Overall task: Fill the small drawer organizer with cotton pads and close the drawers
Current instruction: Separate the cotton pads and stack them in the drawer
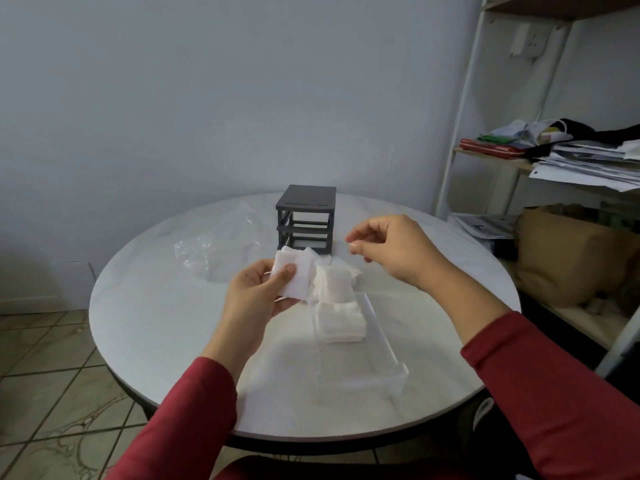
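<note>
Head view: round white table (156, 306), tiled floor (52, 375); left grip (256, 292) holds cotton pads (294, 278), right grip (388, 251) unclear.

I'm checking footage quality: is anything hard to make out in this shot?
Head view: dim, flat light; the clear drawer nearly vanishes against the white table; the wide-angle lens bows the shelf frame at right; the right hand looks slightly soft.

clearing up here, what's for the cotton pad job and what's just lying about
For the job: cotton pads in the left hand, dark drawer frame, clear drawer.
Lying about: plastic bag, papers, brown bag.
</note>
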